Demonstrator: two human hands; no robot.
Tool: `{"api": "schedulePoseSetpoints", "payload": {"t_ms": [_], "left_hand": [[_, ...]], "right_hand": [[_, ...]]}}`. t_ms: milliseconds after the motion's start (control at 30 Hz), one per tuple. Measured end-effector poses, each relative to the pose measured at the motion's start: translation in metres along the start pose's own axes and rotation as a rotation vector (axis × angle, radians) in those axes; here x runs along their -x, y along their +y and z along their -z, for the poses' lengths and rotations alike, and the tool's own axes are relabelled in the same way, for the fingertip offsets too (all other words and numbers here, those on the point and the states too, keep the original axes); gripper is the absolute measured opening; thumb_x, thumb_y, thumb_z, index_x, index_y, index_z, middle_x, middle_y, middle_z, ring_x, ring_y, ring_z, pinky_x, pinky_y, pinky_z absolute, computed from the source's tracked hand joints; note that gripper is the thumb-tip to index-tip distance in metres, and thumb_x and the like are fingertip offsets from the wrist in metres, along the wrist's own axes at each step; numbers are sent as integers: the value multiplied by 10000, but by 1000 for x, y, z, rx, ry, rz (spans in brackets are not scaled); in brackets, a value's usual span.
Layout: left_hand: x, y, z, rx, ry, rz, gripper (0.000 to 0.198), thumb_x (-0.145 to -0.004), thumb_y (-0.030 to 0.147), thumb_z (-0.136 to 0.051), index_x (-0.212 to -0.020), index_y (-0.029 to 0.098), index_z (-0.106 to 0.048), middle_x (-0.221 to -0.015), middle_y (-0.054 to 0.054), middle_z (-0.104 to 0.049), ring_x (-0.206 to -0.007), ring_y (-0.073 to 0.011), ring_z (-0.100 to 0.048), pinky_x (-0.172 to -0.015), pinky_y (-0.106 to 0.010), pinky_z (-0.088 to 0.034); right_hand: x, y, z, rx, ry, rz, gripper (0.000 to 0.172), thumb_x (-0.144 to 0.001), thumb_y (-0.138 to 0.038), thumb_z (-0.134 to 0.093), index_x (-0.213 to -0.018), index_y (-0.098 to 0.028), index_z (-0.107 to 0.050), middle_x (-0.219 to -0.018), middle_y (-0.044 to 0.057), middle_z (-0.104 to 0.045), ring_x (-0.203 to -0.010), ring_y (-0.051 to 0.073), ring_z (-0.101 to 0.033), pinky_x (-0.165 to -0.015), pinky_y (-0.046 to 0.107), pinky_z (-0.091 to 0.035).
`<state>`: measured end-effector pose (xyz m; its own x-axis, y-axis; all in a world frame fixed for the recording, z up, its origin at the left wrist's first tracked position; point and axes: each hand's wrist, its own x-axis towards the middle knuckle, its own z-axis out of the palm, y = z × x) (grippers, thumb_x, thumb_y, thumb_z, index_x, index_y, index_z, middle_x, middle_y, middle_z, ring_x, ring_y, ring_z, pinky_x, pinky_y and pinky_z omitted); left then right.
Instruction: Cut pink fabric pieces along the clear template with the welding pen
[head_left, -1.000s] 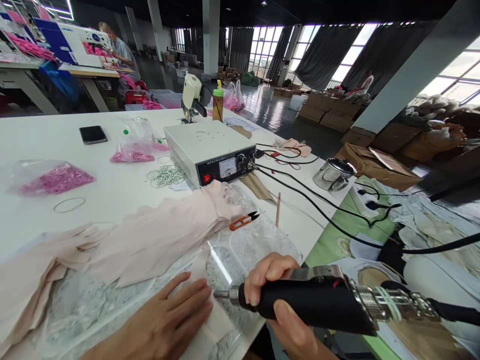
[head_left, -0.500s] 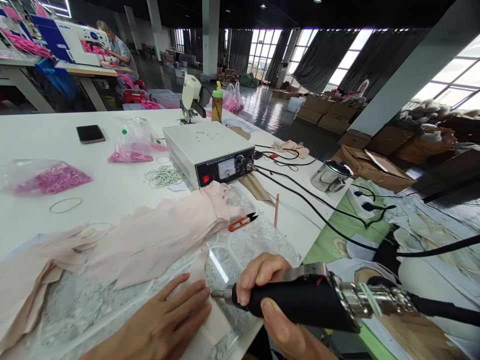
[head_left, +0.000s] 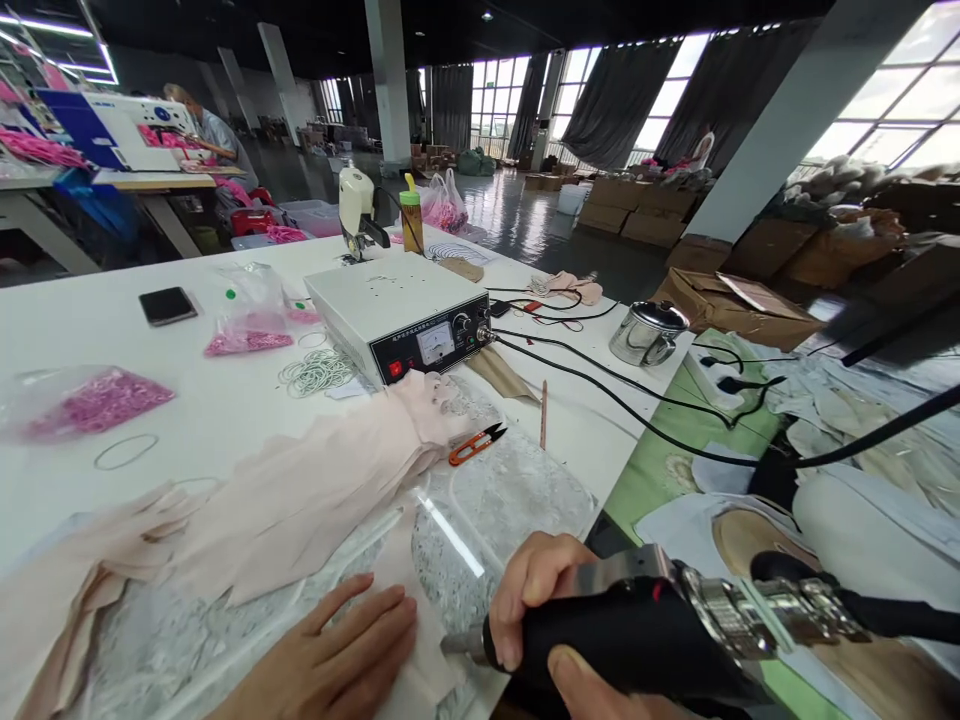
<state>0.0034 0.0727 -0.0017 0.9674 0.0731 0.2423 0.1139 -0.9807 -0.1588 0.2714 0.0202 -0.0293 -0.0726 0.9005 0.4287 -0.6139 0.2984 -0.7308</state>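
My left hand [head_left: 345,650] lies flat with fingers stretched out, pressing a pale pink fabric strip [head_left: 431,660] onto a clear, glossy sheet [head_left: 517,500]. My right hand [head_left: 536,580] is wrapped around a black handheld ultrasonic cutter [head_left: 622,635] with a metal collar and cable. The cutter's narrow metal tip points left and meets the strip's right edge, a short way from my left fingertips. Whether the tip presses into the cloth is unclear. Beyond my left hand lies a stack of pale pink fabric pieces [head_left: 322,490]. Orange thread snips [head_left: 478,445] rest beside that stack.
A control box [head_left: 397,310] with a dial stands mid-table, cables running right. Around it are pale elastic bands [head_left: 315,373], bags of pink bands [head_left: 97,400], a phone [head_left: 167,306], a bottle [head_left: 412,220] and a lidded glass [head_left: 649,333]. A person [head_left: 217,135] sits at a sewing machine.
The cutter has moved toward me along the strip's right edge, its tip now farther from my left fingers. My left hand stays flat on the fabric, and the view has shifted a little.
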Motion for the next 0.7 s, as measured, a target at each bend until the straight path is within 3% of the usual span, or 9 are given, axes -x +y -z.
{"api": "schedulePoseSetpoints", "payload": {"t_ms": [200, 400, 567, 700], "left_hand": [[0, -5, 1, 14, -82, -27, 423, -1014, 47, -386, -1354, 155, -612, -1362, -38, -668, -1370, -203, -528, -1254, -440, -243], [-12, -5, 10, 69, -165, 22, 363, -1019, 109, -456, -1351, 155, -597, -1349, -67, -672, -1295, -210, -595, -1173, -365, -411], [-21, 0, 15, 184, -92, 132, 274, -1042, 152, -445, -1241, 149, -634, -1256, -82, -714, -1137, -226, -677, -1049, -368, -495], [-23, 4, 13, 210, -28, 174, 258, -1070, 196, -412, -1187, 154, -638, -1218, -73, -726, -1097, -230, -681, -1023, -370, -474]], "right_hand": [[-5, -17, -11, -50, -8, -26, 189, -911, -442, -681, -992, -275, -717, -867, 56, -723, -538, 139, -672, -483, 269, -551], [3, -6, 0, -21, -46, 29, 175, -909, -387, -689, -1059, -297, -683, -892, 47, -703, -517, 134, -656, -470, 272, -535], [10, -4, 12, 6, -131, 25, 201, -934, -361, -634, -1131, -323, -646, -963, 57, -680, -546, 153, -665, -496, 322, -576], [11, -20, -2, 97, -38, -16, 196, -918, -408, -638, -1096, -325, -641, -913, 46, -663, -559, 154, -638, -515, 330, -574]]}}
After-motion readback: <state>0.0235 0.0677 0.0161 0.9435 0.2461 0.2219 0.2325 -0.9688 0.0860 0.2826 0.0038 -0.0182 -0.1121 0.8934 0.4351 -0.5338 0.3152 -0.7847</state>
